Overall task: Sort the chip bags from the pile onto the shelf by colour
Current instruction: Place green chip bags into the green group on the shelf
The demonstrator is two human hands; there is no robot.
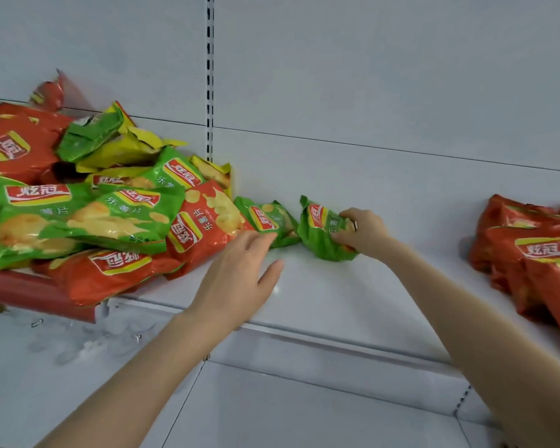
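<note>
A mixed pile of red, green and yellow chip bags [88, 202] covers the left of the white shelf [320, 295]. A stack of red bags [530, 253] lies at the far right. My right hand [362, 231] is closed around a crumpled green bag [320, 234] in the middle of the shelf, near the back wall. Just left of it lies a second small green bag [267, 218] at the pile's edge. My left hand [240, 273] hovers with spread fingers, its fingertips touching that second bag's lower corner and holding nothing.
A slotted upright [210, 76] runs down the grey back panel behind the pile. A red price strip [29, 295] edges the shelf's front at the left. A lower white shelf [272, 412] shows below.
</note>
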